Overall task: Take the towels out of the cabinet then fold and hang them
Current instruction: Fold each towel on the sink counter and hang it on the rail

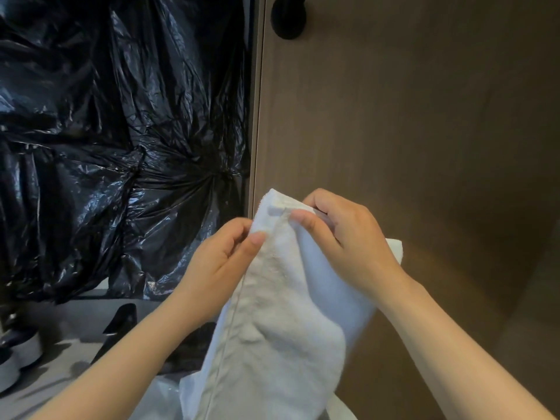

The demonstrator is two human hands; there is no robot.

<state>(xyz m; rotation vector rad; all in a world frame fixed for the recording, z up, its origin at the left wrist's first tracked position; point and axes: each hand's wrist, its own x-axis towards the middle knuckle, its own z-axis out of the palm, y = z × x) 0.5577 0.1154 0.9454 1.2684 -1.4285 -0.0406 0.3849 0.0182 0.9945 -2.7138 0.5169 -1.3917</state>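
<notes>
Pinching the top edge of a white, fluffy terry towel [281, 298] with left hand [224, 256] and right hand [348, 234], fingers [303, 221] of both clenched on it, beside a brown wooden cabinet panel [409, 116].

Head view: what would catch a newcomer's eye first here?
A white towel at centre, pinched at its top edge by the left hand and the right hand. Crinkled black plastic fills the left half. On the right is a brown wood panel with a black knob at the top.

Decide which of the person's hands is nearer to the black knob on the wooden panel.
Right. The right hand grips the towel almost directly below the black knob; the left hand sits lower and further left.
</notes>
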